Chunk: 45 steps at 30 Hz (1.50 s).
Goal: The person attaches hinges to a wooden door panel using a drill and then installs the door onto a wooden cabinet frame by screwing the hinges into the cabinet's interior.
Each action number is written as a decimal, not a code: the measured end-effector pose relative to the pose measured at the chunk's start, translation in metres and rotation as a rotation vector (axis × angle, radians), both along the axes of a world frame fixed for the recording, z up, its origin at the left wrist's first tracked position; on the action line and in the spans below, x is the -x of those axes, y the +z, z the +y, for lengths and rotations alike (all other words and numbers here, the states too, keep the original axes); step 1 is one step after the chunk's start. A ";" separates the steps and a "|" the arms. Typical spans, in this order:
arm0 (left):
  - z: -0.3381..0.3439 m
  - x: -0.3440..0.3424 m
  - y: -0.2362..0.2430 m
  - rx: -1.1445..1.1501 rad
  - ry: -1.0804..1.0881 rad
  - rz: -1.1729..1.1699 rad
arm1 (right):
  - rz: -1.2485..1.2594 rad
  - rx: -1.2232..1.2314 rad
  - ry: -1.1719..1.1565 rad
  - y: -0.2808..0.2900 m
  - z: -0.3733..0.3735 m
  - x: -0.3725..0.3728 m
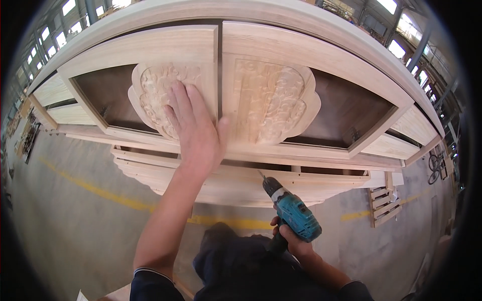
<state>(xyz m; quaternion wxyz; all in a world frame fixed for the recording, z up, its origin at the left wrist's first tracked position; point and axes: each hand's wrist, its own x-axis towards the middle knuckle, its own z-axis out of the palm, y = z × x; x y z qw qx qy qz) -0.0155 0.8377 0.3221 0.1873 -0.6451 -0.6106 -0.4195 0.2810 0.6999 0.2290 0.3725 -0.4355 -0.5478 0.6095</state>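
In front of me stands a pale wooden cabinet with two framed doors, each bearing half of a carved scalloped panel. My left hand (196,125) lies flat, fingers stretched, against the carving of the left door (155,45), near the gap between the doors. The carved panel of the right door (271,100) is untouched. My right hand (293,240) grips a teal cordless drill (297,215) by its black handle. Its thin bit points up and left, short of the cabinet's lower rail (246,170).
Dark openings (351,110) flank the carved panels, and drawer fronts (401,140) sit at both ends. Below the doors runs an open-topped wooden base (150,160). A slatted wooden pallet (385,206) and a bicycle (436,168) stand right. A yellow line (100,185) crosses the grey floor.
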 end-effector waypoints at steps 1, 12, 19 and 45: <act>0.011 0.000 -0.003 -0.026 0.004 -0.012 | 0.049 -0.015 -0.031 -0.002 -0.003 -0.001; 0.038 -0.013 -0.020 -0.215 -0.036 -0.047 | 0.167 -0.103 -0.165 -0.033 0.003 0.001; 0.051 -0.016 -0.024 -0.282 -0.083 0.000 | 0.176 -0.196 -0.193 -0.030 0.010 0.008; 0.103 -0.161 0.161 -0.480 -0.088 0.823 | 0.467 -0.233 -0.439 -0.036 -0.037 -0.009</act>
